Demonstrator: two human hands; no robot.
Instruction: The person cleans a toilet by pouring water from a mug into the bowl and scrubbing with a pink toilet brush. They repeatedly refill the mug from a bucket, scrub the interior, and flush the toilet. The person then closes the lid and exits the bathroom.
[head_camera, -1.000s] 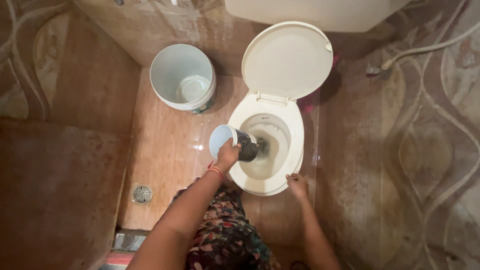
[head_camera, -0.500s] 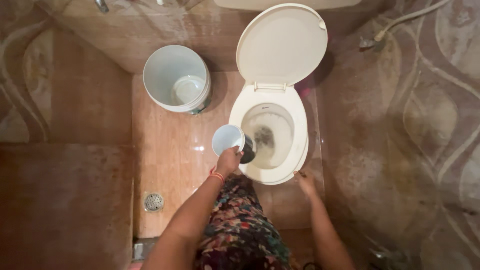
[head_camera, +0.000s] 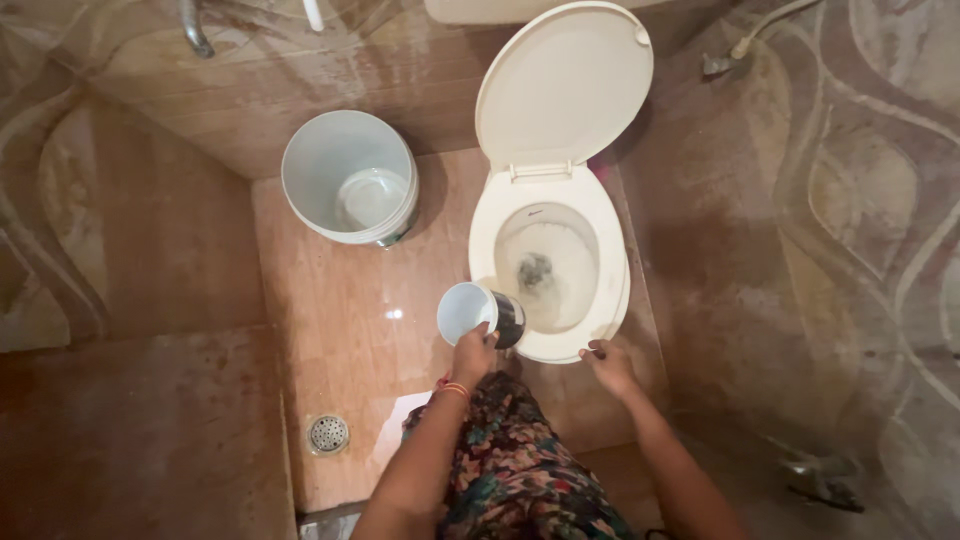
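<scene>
Forearms seen entering from bottom edge, elbows cut off; floral-print cloth (head_camera: 520, 470) between them, lower part out of frame. Left hand (head_camera: 472, 352) closed around a dark mug (head_camera: 482, 314) w/ pale blue inside; mug held tipped on its side, mouth turned toward camera-left, base end over near-left rim of toilet bowl (head_camera: 592, 345). Fingers mostly hidden behind mug; contents not discernible. Orange-red bangle (head_camera: 455, 390) noted at left wrist. Right hand (head_camera: 610, 364) at front rim of bowl, fingers curled; whether anything is gripped, or rim actually touched, cannot be determined — fingertips too small/shadowed.

Floor drain (head_camera: 328, 433) set in tan tile to left of left arm, well apart from mug. Pale patch on floor beside cloth, partly covered, identity unclear.

Bowl interior: water frothy/disturbed, dark spot near centre, blurred. Seat lid (head_camera: 565, 85) raised, upright against cistern, cistern mostly cut off at top edge.

White bucket (head_camera: 345, 160) standing left of toilet, near back wall, apart from bowl; small amt of water visible in bottom. Tap (head_camera: 195, 30) above bucket, cut off at top. Hose fitting (head_camera: 725, 62) on rt wall, far end out of frame. Dark object at lower rt, near wall, not identifiable.
</scene>
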